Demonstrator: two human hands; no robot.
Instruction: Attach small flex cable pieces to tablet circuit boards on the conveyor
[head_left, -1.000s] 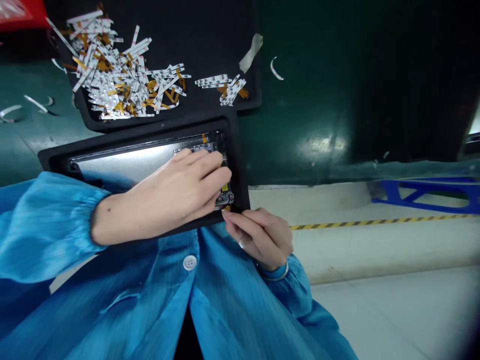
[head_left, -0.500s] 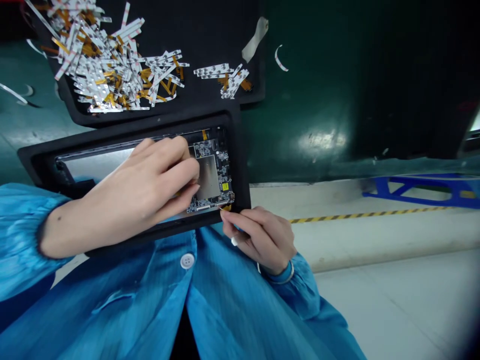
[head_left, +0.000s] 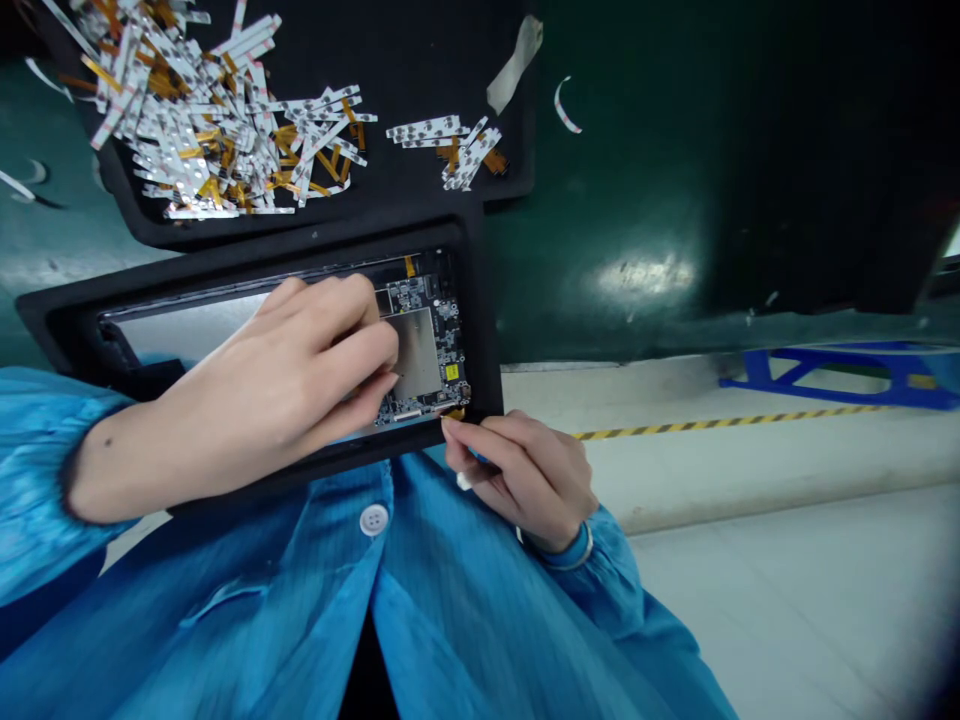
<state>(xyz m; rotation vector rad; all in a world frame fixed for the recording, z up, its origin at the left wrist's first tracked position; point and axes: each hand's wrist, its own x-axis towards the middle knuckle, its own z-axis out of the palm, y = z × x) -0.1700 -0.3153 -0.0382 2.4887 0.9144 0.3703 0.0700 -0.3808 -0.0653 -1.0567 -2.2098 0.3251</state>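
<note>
A tablet-sized device lies open in a black foam holder [head_left: 247, 250], with a green circuit board [head_left: 431, 345] and a square metal shield [head_left: 415, 355] exposed at its right end. My left hand [head_left: 292, 370] rests over the silver back panel [head_left: 187, 330], its fingertips curled together against the board's left edge. My right hand [head_left: 525, 480] sits at the holder's lower corner, thumb and forefinger pinched beside a small orange flex tab [head_left: 454, 412]. Whether either hand grips something is hidden by the fingers.
Above the holder, a black mat [head_left: 450, 60] carries a large pile of white-and-orange flex strips [head_left: 217, 130] and a smaller pile [head_left: 457, 150]. A dark green bench [head_left: 637, 200] extends right. Beyond it lie a blue metal frame [head_left: 832, 375] and yellow-black floor tape [head_left: 720, 425].
My left hand has moved left, uncovering the circuit board and metal shield. The view has shifted, moving the piles upward. My right hand stays at the holder's corner.
</note>
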